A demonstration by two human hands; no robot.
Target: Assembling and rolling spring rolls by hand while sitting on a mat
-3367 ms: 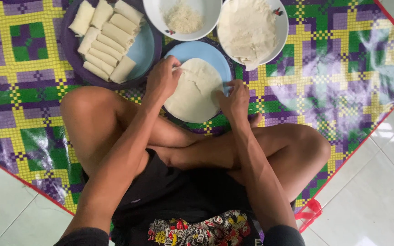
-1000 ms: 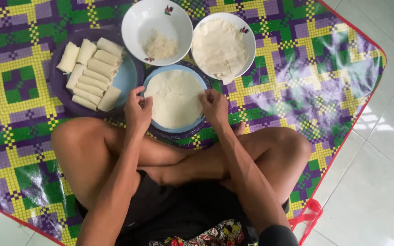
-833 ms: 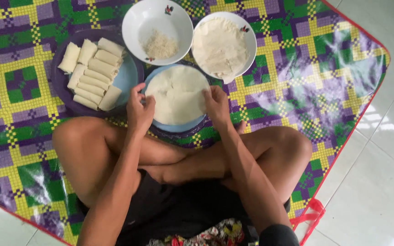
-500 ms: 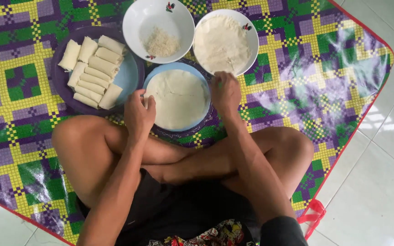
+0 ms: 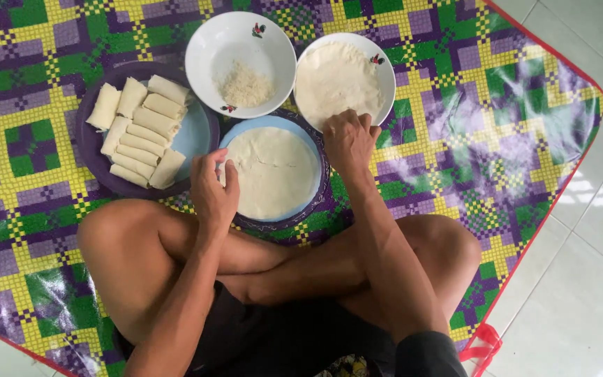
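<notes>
A round pale wrapper sheet [image 5: 272, 171] lies flat on a blue plate [image 5: 310, 209] in front of my crossed legs. My left hand [image 5: 212, 188] rests at the wrapper's left edge, thumb and fingers lightly apart, touching it. My right hand [image 5: 349, 139] has its fingers on the near rim of a white bowl [image 5: 388, 80] holding a stack of wrappers [image 5: 336, 80]. Whether it pinches a sheet I cannot tell. A white bowl [image 5: 207, 52] with a small heap of pale filling [image 5: 246, 85] stands behind the plate.
A purple-rimmed plate [image 5: 92, 150] at the left holds several finished rolls [image 5: 137, 129]. Everything sits on a checked yellow, green and purple plastic mat [image 5: 469, 126] with a red edge. White floor tiles [image 5: 581, 279] lie to the right.
My right hand left the right edge of the wrapper on the blue plate and moved up to the bowl of stacked wrappers. My left hand stayed at the left edge.
</notes>
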